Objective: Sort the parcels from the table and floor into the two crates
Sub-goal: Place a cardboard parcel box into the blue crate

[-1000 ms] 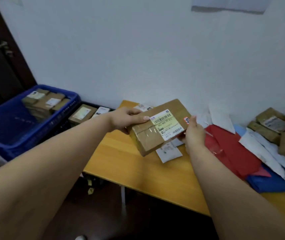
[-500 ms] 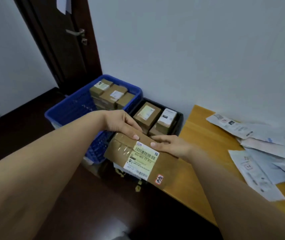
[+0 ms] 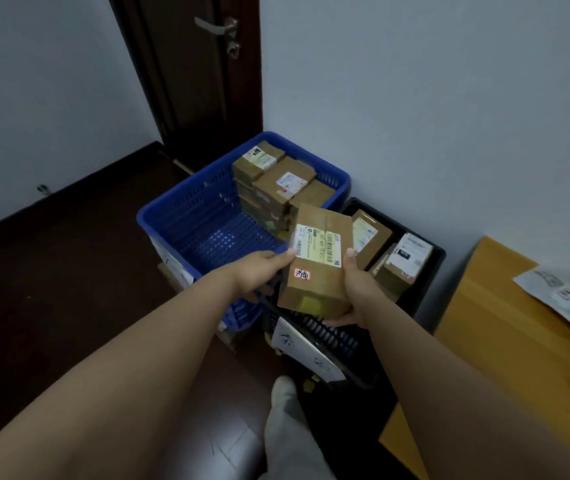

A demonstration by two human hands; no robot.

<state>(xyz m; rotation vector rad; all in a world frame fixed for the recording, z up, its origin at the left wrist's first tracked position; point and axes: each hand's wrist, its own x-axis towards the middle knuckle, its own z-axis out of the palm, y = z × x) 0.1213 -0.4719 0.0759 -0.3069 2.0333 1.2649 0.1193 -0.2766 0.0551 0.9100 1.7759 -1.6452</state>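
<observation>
Holding a brown cardboard parcel (image 3: 316, 258) between them, both hands sit above the near edge of the black crate (image 3: 425, 271) — the left hand (image 3: 259, 273) pinches its left side with thumb on the white label, the right hand (image 3: 353, 289) wraps its right side and underside. Left of it stands the blue crate (image 3: 186, 220), boxes (image 3: 276, 181) stacked at its far right end. More boxes (image 3: 401, 265) lie in the black crate — flat mailers (image 3: 567, 299) rest on the wooden table (image 3: 491, 327) at right
</observation>
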